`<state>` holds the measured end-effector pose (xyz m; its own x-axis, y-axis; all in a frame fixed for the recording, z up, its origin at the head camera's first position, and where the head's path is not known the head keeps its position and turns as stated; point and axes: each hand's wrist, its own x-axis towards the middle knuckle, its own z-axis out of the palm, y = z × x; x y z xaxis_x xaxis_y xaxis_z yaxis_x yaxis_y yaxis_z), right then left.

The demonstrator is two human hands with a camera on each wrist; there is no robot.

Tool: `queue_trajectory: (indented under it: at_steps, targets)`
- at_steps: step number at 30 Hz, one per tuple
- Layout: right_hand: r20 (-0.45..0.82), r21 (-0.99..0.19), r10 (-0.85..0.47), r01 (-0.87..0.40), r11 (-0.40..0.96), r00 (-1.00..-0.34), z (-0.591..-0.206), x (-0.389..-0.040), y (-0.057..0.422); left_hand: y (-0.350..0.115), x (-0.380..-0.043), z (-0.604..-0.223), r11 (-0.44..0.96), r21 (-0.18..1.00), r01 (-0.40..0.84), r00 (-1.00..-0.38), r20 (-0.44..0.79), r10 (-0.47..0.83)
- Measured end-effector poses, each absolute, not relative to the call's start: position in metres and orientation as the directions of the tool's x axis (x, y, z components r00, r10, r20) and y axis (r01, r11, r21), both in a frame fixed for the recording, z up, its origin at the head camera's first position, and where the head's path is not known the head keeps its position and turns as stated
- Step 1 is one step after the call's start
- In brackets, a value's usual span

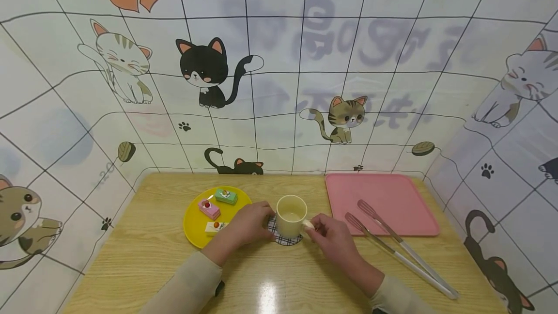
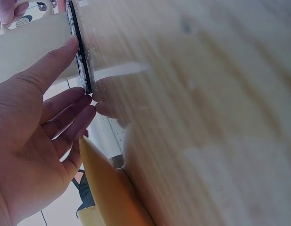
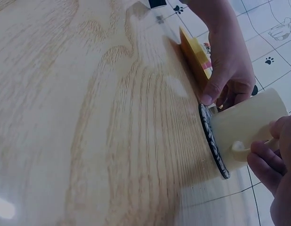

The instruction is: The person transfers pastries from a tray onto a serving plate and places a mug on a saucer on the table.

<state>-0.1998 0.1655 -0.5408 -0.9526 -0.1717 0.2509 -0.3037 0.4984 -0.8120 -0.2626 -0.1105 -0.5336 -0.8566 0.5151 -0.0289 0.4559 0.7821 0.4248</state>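
Observation:
A cream mug (image 1: 291, 222) stands upright on a round black-and-white checked coaster (image 1: 285, 241) on the wooden table. From the right, my right hand (image 1: 334, 242) pinches the mug's handle (image 3: 244, 151) between thumb and fingers. On the other side, my left hand (image 1: 249, 223) holds the coaster's left edge, thumb nearer me and index finger farther back. The left wrist view shows its other fingers (image 2: 72, 134) loosely bent beside the rim, close to the yellow plate (image 2: 100, 174).
Left of the mug, the yellow plate carries toy cake slices in green (image 1: 226, 196), pink (image 1: 209, 209) and white, the last partly behind my left hand. At the right lies a pink tray (image 1: 392, 193), with two whisks (image 1: 394, 252) resting across its front edge. A cat-print curtain surrounds the table.

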Motion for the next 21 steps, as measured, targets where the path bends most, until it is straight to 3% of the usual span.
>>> queue_trajectory:
  at_steps: [15, 21]
  targets:
    - [0.166, -0.836, -0.209, -0.250, 0.488, -0.964, -0.534, -0.201, 0.167, -0.113, -0.267, -0.541, 0.765, 0.421, 0.486, -0.842, -0.009, 0.540]
    - [0.138, -0.777, -0.273, -0.275, 0.566, -0.952, -0.530, -0.206, 0.185, -0.123, -0.266, -0.533, 0.767, 0.465, 0.442, -0.865, -0.006, 0.502]
